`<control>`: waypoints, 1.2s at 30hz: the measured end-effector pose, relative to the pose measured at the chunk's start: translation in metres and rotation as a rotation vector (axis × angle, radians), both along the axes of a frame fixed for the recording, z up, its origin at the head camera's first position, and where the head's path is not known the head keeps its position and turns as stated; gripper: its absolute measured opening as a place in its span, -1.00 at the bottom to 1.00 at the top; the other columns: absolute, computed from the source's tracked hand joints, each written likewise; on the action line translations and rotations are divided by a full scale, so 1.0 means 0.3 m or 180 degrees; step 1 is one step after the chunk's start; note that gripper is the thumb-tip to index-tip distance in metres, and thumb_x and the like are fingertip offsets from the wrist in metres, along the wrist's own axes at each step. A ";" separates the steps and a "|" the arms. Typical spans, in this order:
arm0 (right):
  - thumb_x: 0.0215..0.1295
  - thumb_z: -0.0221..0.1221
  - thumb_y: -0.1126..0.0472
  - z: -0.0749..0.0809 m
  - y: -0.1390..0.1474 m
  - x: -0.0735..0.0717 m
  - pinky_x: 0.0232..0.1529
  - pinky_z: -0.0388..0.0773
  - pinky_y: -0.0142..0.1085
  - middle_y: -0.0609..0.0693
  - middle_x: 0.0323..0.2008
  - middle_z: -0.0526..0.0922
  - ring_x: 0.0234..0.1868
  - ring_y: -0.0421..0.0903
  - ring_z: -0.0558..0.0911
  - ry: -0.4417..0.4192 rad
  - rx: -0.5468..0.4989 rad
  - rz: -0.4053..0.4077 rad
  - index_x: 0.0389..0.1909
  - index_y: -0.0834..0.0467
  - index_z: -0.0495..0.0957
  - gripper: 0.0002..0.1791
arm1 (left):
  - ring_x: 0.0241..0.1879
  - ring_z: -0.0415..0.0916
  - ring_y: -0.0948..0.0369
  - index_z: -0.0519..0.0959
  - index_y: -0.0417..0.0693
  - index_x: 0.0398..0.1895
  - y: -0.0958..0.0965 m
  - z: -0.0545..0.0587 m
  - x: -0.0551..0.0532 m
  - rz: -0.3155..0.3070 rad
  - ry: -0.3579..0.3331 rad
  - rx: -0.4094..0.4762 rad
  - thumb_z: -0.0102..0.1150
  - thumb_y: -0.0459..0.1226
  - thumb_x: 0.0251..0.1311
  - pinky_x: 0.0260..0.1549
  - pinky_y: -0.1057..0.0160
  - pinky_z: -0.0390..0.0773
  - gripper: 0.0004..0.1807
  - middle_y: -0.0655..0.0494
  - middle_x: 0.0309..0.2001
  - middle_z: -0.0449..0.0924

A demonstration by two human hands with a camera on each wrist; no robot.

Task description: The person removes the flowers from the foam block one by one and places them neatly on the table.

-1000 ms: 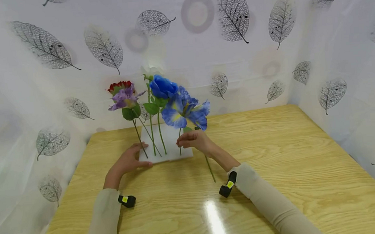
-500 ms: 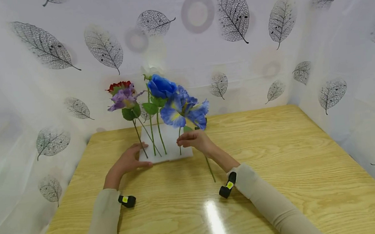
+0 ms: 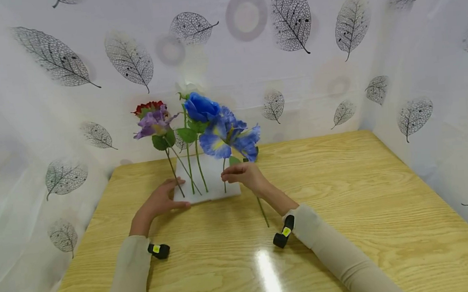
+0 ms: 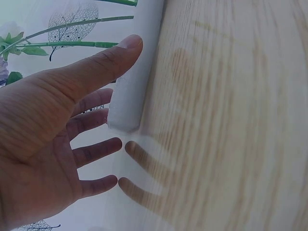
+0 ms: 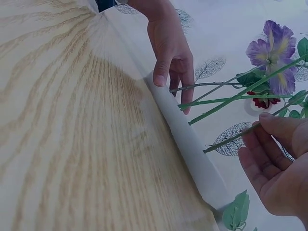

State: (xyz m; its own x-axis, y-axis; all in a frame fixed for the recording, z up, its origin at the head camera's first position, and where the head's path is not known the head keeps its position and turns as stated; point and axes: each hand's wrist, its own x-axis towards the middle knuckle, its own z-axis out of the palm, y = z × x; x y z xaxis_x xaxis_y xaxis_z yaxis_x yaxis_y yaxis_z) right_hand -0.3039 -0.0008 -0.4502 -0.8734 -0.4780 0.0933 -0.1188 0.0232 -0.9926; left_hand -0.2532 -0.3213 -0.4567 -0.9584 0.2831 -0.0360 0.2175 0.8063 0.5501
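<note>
A white foam board (image 3: 215, 173) lies flat on the table with several artificial flowers upright in it. My left hand (image 3: 162, 198) holds its left end, thumb along the front edge and fingers at the side; in the left wrist view two fingers stay off it, spread. Thumb and fingertips of my right hand (image 3: 244, 177) pinch the thin stem of a blue iris (image 3: 229, 137), low, just above the foam. Left of the iris stand a blue rose (image 3: 202, 107), a purple iris (image 3: 153, 122) and a red flower (image 3: 158, 104). A pale white bloom (image 3: 191, 89) shows behind the rose.
Another green stem (image 3: 262, 212) lies on the wooden table (image 3: 343, 192) beneath my right wrist, its upper part hidden by the hand. Green leaves (image 5: 236, 211) show beside the foam's near end in the right wrist view. A leaf-printed curtain (image 3: 228, 65) encloses the table's back and sides.
The blue rose and blue iris heads have shifted slightly left. My right hand keeps its pinch on the iris stem, and my left hand has not moved from the foam board.
</note>
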 end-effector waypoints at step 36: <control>0.27 0.37 0.32 -0.011 -0.011 0.013 -0.12 0.75 -0.24 0.21 -0.20 0.81 -0.19 -0.03 0.80 0.0485 0.0562 -0.0198 -0.13 0.29 0.77 -0.81 | 0.47 0.14 -0.35 0.33 -0.22 0.49 0.007 0.006 0.001 0.0012 -0.0007 0.0008 0.52 0.03 0.08 0.43 -0.33 0.20 -0.03 -0.40 0.51 0.18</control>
